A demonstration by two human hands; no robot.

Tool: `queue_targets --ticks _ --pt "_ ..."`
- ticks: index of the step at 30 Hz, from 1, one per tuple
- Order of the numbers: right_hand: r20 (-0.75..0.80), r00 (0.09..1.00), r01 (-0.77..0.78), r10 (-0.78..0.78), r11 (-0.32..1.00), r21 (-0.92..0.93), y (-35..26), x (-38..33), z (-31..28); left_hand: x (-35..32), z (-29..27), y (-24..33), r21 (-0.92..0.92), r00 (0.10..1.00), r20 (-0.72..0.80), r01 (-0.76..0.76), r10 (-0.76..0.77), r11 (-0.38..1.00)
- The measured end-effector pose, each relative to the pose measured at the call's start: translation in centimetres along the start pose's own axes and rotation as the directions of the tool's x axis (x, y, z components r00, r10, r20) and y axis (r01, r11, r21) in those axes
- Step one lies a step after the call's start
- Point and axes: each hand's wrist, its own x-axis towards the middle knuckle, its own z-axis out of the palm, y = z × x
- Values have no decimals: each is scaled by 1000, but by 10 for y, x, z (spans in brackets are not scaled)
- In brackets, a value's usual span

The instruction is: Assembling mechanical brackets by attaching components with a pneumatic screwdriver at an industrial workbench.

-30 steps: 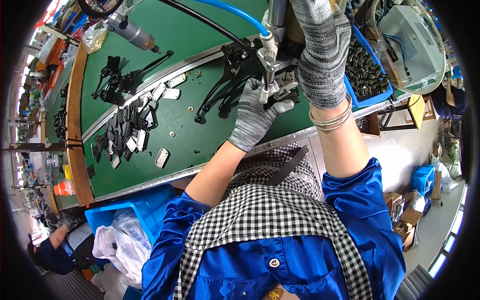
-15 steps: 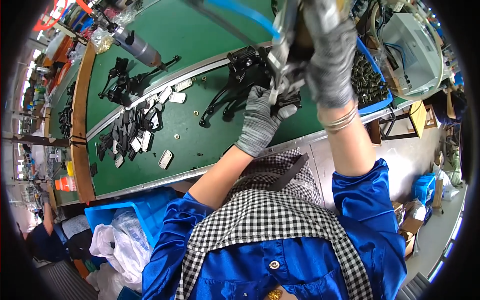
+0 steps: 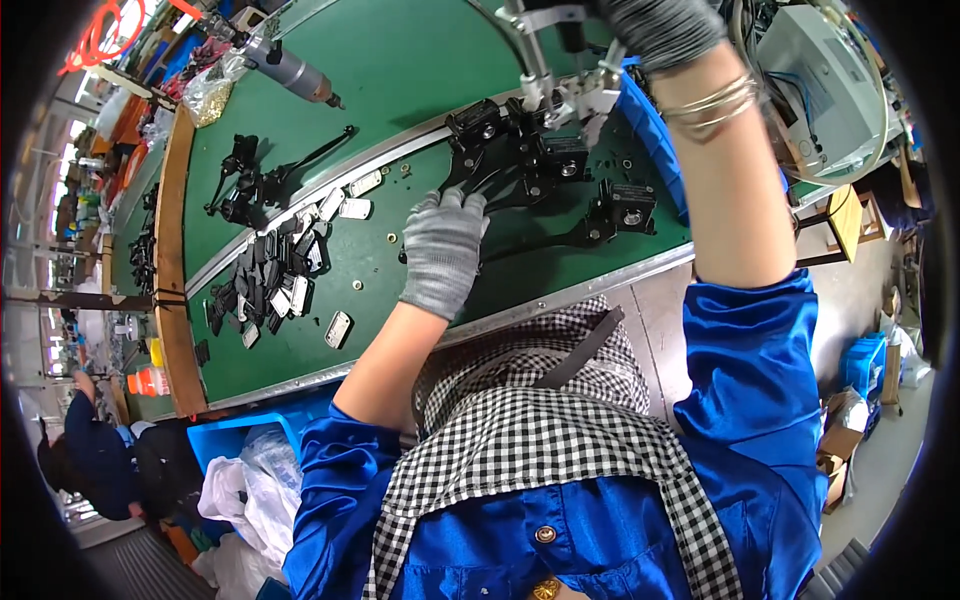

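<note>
Several black brake lever assemblies (image 3: 535, 185) lie on the green bench, their levers pointing left. My left hand (image 3: 443, 250), in a grey knit glove, is closed over lever ends at their left side. Up at the top edge, my right hand (image 3: 668, 32), gloved the same way, is at a hanging power screwdriver (image 3: 570, 35) with metal rods and a metal nozzle. Its fingers are mostly cut off by the picture's edge. The nozzle (image 3: 590, 105) is just above the rear assemblies. One separate brake lever assembly (image 3: 625, 212) lies nearer the bench's front edge.
A pile of black and white cover plates (image 3: 275, 270) lies left, with loose small rings about. Beyond a metal rail are more lever assemblies (image 3: 245, 185) and another hanging screwdriver (image 3: 290, 75). A blue tray (image 3: 655, 140) stands right. A blue bin (image 3: 225, 435) is below the bench; another person (image 3: 90, 450) is far left.
My left hand has moved left from the right-hand assembly to the lever ends. My right hand and the screwdriver have gone up and away, uncovering the assemblies.
</note>
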Motion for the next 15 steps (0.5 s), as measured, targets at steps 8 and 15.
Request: queue_targets --ticks 8,15 --pt "-65 877 407 -477 807 -428 62 44 -17 -34 -14 -5 -336 1000 -2 7 -9 942" --pt "229 419 637 -879 105 -764 121 167 6 8 -6 22 -768 981 -190 -127 -33 627"
